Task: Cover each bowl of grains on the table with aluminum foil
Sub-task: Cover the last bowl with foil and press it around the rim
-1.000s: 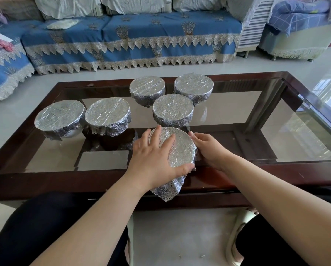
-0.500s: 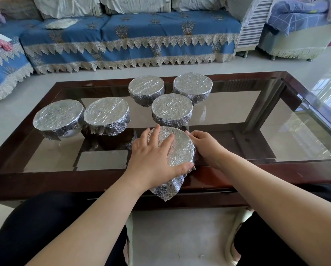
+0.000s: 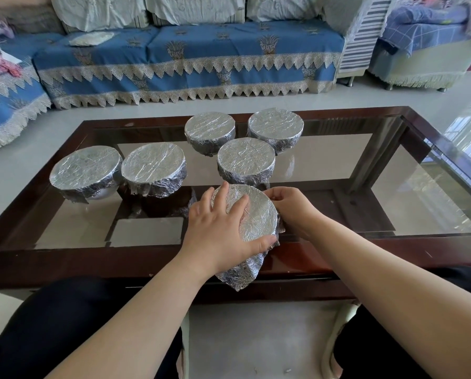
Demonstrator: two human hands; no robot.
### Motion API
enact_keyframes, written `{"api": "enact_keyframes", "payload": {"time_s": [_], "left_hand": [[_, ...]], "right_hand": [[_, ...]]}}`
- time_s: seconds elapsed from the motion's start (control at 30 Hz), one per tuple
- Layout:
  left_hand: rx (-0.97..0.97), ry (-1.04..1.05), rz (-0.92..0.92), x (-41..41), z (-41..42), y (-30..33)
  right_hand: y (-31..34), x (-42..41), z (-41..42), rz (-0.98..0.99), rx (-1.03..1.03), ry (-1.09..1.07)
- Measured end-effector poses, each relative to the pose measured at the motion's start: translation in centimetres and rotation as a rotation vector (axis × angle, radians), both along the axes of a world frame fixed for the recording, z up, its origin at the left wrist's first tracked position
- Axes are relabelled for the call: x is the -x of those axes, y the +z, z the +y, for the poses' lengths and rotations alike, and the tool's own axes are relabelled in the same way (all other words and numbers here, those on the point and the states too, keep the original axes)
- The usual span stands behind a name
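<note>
The left hand lies flat on the foil of the nearest bowl at the counter's front edge, while the right hand pinches its foil edge.

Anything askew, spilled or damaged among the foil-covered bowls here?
No spill or damage shows. One oddity: the nearest bowl's foil has a loose flap hanging past the table's near edge, untucked, unlike the five others.

— Where is there room on the glass table?
— Its right half is bare.
— And the left and middle?
— 5 foil-covered bowls crowd them, 2 touching at left, narrow gaps between the others.
</note>
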State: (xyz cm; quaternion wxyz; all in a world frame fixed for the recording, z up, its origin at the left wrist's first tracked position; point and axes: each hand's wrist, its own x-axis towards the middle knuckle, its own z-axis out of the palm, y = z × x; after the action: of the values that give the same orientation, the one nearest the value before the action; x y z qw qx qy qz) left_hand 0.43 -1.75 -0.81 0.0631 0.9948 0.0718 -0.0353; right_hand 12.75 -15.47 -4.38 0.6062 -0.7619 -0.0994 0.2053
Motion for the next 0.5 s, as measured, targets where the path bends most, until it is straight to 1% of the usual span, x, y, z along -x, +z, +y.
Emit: {"api": "enact_keyframes", "payload": {"time_s": [0.17,0.3,0.5], "left_hand": [[0.001,0.019,0.008,0.0,-0.3,0.2],[-0.005,0.055,0.010,0.0,-0.6,0.1],[-0.008,0.134,-0.004,-0.1,-1.1,0.0]], "right_hand": [[0.1,0.1,-0.1,0.048,0.002,-0.081],[0.4,0.6,-0.2,0.180,-0.124,-0.168],[0.7,1.5,-0.3,0.116,-0.088,-0.093]]}}
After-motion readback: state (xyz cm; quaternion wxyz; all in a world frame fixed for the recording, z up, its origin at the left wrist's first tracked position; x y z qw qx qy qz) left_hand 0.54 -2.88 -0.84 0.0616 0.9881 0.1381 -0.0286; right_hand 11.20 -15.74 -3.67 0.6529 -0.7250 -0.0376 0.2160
